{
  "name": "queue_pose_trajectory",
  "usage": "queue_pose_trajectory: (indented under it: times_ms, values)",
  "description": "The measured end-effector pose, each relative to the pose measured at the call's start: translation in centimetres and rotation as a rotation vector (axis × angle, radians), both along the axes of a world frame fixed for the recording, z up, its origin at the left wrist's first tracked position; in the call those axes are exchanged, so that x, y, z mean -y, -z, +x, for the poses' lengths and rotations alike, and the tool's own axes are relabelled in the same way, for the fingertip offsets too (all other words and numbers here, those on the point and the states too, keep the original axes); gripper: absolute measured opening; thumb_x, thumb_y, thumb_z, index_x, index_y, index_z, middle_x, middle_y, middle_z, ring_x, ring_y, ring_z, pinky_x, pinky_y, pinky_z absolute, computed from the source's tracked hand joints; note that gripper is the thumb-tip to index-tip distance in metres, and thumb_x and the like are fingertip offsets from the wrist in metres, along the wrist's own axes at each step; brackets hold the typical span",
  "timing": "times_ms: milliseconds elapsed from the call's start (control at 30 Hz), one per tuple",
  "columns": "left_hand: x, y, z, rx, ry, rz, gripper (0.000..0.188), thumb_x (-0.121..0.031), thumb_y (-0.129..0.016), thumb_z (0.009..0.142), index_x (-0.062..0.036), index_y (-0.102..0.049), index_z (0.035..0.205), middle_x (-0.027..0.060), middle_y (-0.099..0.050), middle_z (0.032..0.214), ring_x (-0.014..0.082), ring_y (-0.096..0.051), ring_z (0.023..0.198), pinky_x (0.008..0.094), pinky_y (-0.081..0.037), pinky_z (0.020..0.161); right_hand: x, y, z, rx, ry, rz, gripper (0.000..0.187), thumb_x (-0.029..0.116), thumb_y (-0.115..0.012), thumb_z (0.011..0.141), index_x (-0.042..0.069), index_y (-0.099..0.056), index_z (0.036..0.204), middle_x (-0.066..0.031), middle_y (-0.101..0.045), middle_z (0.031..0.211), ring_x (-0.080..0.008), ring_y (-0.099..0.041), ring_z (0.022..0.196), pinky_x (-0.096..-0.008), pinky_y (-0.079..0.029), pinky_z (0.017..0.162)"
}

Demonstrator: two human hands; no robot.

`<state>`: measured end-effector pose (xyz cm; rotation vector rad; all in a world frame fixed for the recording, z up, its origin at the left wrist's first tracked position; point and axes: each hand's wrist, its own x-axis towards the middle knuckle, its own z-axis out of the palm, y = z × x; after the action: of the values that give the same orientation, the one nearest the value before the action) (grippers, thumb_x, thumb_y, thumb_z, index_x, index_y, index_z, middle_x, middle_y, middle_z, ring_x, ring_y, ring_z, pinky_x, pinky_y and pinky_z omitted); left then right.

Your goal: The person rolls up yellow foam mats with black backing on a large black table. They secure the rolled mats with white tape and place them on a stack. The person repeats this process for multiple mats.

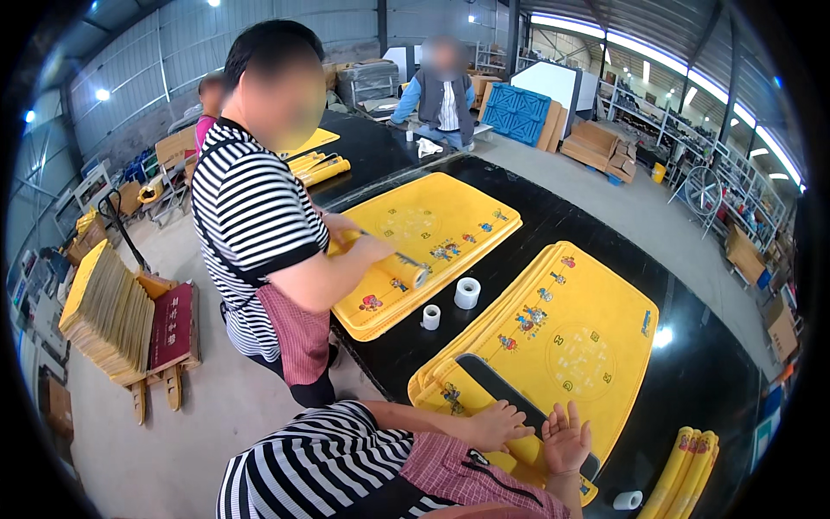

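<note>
Just in front of me lies a stack of yellow printed mats on a black table. A dark grey strip with rounded ends crosses the stack's near edge; whether it is a mat's turned-up underside or a separate piece, I cannot tell. My left hand is over the near end of the strip, its fingers apart and pointing right. Beside it, my right hand is palm up with fingers spread, holding nothing. Yellow mat material shows between and below both hands.
Tape rolls stand between two mat stacks; another tape roll lies near the rolled yellow mats at right. A co-worker at left handles a rolled mat over the far stack. Another person stands beyond the table.
</note>
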<state>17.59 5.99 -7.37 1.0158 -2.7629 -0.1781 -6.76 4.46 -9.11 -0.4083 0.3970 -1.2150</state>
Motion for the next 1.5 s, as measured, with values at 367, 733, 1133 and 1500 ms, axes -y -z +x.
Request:
queue_pose_trajectory:
  times_ms: [367, 733, 1133, 1500]
  values:
    - [0.1, 0.2, -0.1, 0.082, -0.031, 0.046, 0.072, -0.044, -0.076, 0.088, -0.0153, -0.051, 0.149, 0.0137, -0.058, 0.126, 0.0298, -0.055, 0.119, 0.0454, -0.04, 0.099, 1.1, -9.9, 4.4, -0.442, -0.207, -0.227, 0.08, 0.044, -0.068, 0.096, 0.009, -0.035, 0.16, -0.0179, -0.053, 0.147, -0.0338, -0.06, 0.126, -0.0466, -0.046, 0.106]
    - [0.6, 0.1, -0.1, 0.016, 0.007, 0.033, 0.069, -0.042, -0.073, 0.091, -0.0163, -0.049, 0.15, 0.0154, -0.058, 0.127, 0.0303, -0.057, 0.114, 0.0465, -0.039, 0.099, 2.0, -9.1, 4.2, -0.567, -0.253, -0.44, 0.09, 0.044, -0.075, 0.092, 0.013, -0.03, 0.163, -0.0166, -0.05, 0.149, -0.0305, -0.059, 0.127, -0.0444, -0.046, 0.107]
    - [0.4, -0.4, 0.2, 0.034, -0.007, 0.016, 0.071, -0.045, -0.074, 0.088, -0.0169, -0.051, 0.149, 0.0112, -0.059, 0.121, 0.0272, -0.056, 0.111, 0.0428, -0.04, 0.096, -0.1, -6.0, 4.8, -0.398, 0.014, -0.279, 0.087, 0.042, -0.073, 0.095, 0.015, -0.027, 0.163, -0.0148, -0.051, 0.143, -0.0265, -0.063, 0.114, -0.0393, -0.052, 0.096]
    - [0.8, 0.0, -0.3, 0.065, -0.001, 0.03, 0.075, -0.048, -0.075, 0.088, -0.016, -0.05, 0.151, 0.0097, -0.057, 0.116, 0.0257, -0.055, 0.109, 0.0416, -0.039, 0.094, -0.9, -2.6, 2.2, -0.924, 0.368, -0.324, 0.074, 0.011, -0.072, 0.094, 0.003, -0.035, 0.157, -0.0146, -0.056, 0.132, -0.0176, -0.064, 0.099, -0.0288, -0.053, 0.085]
